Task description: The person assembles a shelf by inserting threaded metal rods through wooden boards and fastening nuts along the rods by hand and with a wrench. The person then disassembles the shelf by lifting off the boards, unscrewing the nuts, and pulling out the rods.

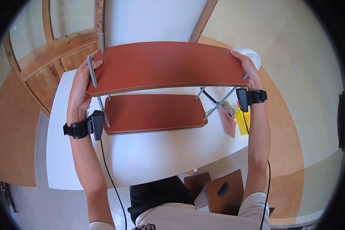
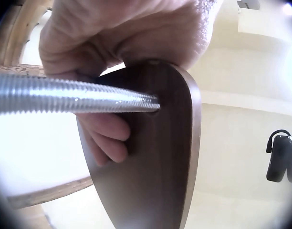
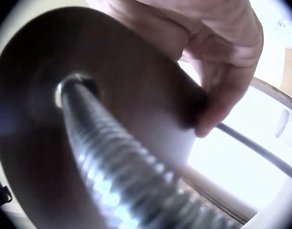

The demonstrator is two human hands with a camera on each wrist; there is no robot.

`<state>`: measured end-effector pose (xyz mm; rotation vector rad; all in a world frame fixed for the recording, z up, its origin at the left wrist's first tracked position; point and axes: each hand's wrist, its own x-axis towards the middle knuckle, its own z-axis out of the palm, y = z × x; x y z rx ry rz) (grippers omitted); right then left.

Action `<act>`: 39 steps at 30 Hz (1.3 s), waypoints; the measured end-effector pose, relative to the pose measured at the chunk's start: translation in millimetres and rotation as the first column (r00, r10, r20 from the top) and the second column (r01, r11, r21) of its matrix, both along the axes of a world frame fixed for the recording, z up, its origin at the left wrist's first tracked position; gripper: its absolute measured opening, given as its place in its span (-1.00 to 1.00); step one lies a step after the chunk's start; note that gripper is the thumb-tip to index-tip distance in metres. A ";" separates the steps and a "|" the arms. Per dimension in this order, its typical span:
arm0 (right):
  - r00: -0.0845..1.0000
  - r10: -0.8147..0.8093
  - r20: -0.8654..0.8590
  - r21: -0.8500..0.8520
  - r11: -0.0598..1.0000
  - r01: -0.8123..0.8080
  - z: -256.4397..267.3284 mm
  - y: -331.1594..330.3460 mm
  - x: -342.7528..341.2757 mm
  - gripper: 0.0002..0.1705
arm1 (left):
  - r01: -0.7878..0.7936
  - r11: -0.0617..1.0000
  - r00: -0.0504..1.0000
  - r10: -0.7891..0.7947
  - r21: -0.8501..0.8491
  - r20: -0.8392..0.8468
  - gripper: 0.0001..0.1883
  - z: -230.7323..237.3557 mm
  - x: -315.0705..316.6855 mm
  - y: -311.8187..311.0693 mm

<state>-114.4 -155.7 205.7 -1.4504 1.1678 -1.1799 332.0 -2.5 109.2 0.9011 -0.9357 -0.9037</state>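
Note:
In the head view both hands hold a red-brown board (image 1: 165, 65) by its ends, above a stack of similar boards (image 1: 155, 113) on the white table. The left hand (image 1: 82, 78) grips the left end, thumb on top; its fingers (image 2: 108, 136) curl beneath in the left wrist view. The right hand (image 1: 249, 71) grips the right end. Threaded metal rods stand up from the lower stack; two left rods (image 1: 91, 71) poke well above the raised board, while at the right a rod tip (image 1: 245, 77) barely shows. A rod (image 3: 112, 162) enters a hole in the right wrist view.
On the white table (image 1: 153, 157), right of the stack, lie a pink cloth (image 1: 228, 122), a yellow item (image 1: 242, 122) and a black cable or strap. A white fan (image 1: 253, 57) stands behind the right hand. Brown chairs (image 1: 224, 193) are below the table's front edge.

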 end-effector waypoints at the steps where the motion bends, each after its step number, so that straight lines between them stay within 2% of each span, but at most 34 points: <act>1: 1.000 0.008 0.024 0.000 1.000 -0.008 0.4 2.0 1.2 -0.65 | 0.007 1.000 1.000 -0.007 0.002 0.008 -0.40 0.0 0.6 -0.4; 2: 1.000 0.014 0.026 0.006 1.000 -0.014 -4.7 -4.8 -4.8 -0.65 | 0.000 1.000 1.000 -0.001 0.008 0.010 -0.40 0.9 0.5 0.2; 4: 0.986 0.111 -0.124 0.019 0.994 -0.109 -23.3 -23.1 -19.9 -0.67 | 0.015 0.999 1.000 -0.017 0.048 0.024 -0.40 2.2 -0.3 3.1; 5: 0.985 0.122 -0.120 0.023 0.993 -0.120 -31.9 -27.6 -24.3 -0.67 | 0.027 0.998 0.999 -0.028 0.055 0.029 -0.38 2.3 -0.1 3.1; 8: 0.980 0.184 -0.072 0.054 0.982 -0.180 -54.2 -14.8 -20.1 -0.65 | 0.015 0.997 0.996 -0.021 0.074 0.084 -0.34 -2.4 2.8 -1.6; 10: 0.989 0.136 0.056 0.042 0.989 -0.139 -67.9 -5.2 -9.0 -0.59 | 0.000 0.995 0.995 -0.010 0.102 0.099 -0.32 -3.5 1.8 -0.6; 12: 0.987 0.125 0.103 0.074 0.988 -0.133 -91.6 -11.1 -3.3 -0.54 | 0.035 0.992 0.997 -0.043 0.123 0.064 -0.33 -11.5 4.0 -4.0; 14: 0.939 0.089 0.331 0.113 0.985 -0.133 -117.4 -7.5 2.9 -0.52 | 0.014 0.991 0.999 -0.020 0.135 0.051 -0.34 -17.3 -3.9 -1.8; 16: 0.938 0.043 0.343 0.160 0.982 -0.104 -127.3 13.1 16.5 -0.50 | 0.022 0.982 1.000 -0.020 0.190 -0.014 -0.33 -25.1 -6.7 0.1; 20: 0.922 0.083 0.378 0.171 0.973 -0.158 -164.5 8.2 15.4 -0.47 | -0.028 0.981 1.000 0.026 0.193 0.014 -0.37 -40.2 -13.0 -0.8; 22: 0.917 0.089 0.388 0.142 0.978 -0.155 -182.4 -0.6 7.8 -0.47 | 0.000 0.986 1.000 -0.005 0.169 0.028 -0.38 -50.8 -17.3 -1.0; 23: 0.912 0.145 0.383 0.101 0.975 -0.197 -196.3 -11.4 -0.5 -0.42 | -0.013 0.983 0.998 0.002 0.186 0.057 -0.38 -63.0 -16.5 -1.0; 26: 0.889 0.166 0.428 0.185 0.946 -0.265 -205.9 -16.7 1.0 -0.30 | -0.028 0.969 0.999 0.021 0.244 0.030 -0.32 -93.2 -11.3 0.2; 27: 0.883 0.170 0.436 0.189 0.943 -0.275 -210.6 -17.7 0.8 -0.30 | -0.034 0.952 0.991 -0.007 0.305 0.133 -0.21 -95.1 -14.2 5.1; 28: 0.909 0.164 0.384 0.188 0.949 -0.251 -215.2 -19.3 0.3 -0.22 | -0.044 0.949 0.990 0.001 0.312 0.139 -0.21 -101.5 -15.8 5.5; 29: 0.931 0.158 0.328 0.186 0.956 -0.227 -219.7 -20.8 -0.3 -0.13 | -0.083 0.943 0.981 0.019 0.321 0.195 -0.09 -112.1 -16.7 4.1; 30: 0.928 0.164 0.334 0.192 0.952 -0.237 -223.4 -21.1 -0.9 -0.13 | -0.120 0.937 0.967 0.036 0.328 0.251 0.04 -115.9 -19.0 5.3; 31: 0.938 0.140 0.318 0.202 0.956 -0.212 -220.7 -19.2 3.7 -0.13 | -0.099 0.928 0.949 -0.020 0.358 0.315 0.22 -112.8 -13.7 9.6; 33: 0.941 0.124 0.314 0.214 0.957 -0.198 -232.0 -28.2 -1.2 -0.13 | -0.122 0.916 0.945 -0.011 0.383 0.326 0.22 -122.6 -13.7 7.9; 35: 0.951 0.186 0.245 0.265 0.931 -0.250 -248.8 -40.4 -11.4 -0.13 | -0.138 0.898 0.944 -0.009 0.417 0.330 0.23 -135.5 -11.4 6.2; 36: 0.950 0.185 0.251 0.279 0.926 -0.254 -255.3 -38.8 -8.1 -0.13 | -0.079 0.895 0.960 -0.050 0.439 0.274 0.23 -138.0 -10.0 5.0; 37: 0.993 0.020 0.120 0.198 0.979 -0.044 -253.4 -31.7 1.5 -0.17 | -0.020 0.890 0.972 -0.089 0.455 0.218 0.22 -138.8 -9.4 4.1; 38: 0.987 -0.163 -0.006 0.081 0.983 0.163 -246.2 -19.9 20.6 -0.19 | -0.018 0.887 0.973 -0.090 0.461 0.211 0.22 -143.0 1.4 6.2; 39: 0.997 -0.042 0.064 0.247 0.969 0.025 -219.6 -4.3 25.6 -0.30 | 0.005 0.896 0.980 -0.094 0.445 0.178 0.21 -143.6 -1.3 6.5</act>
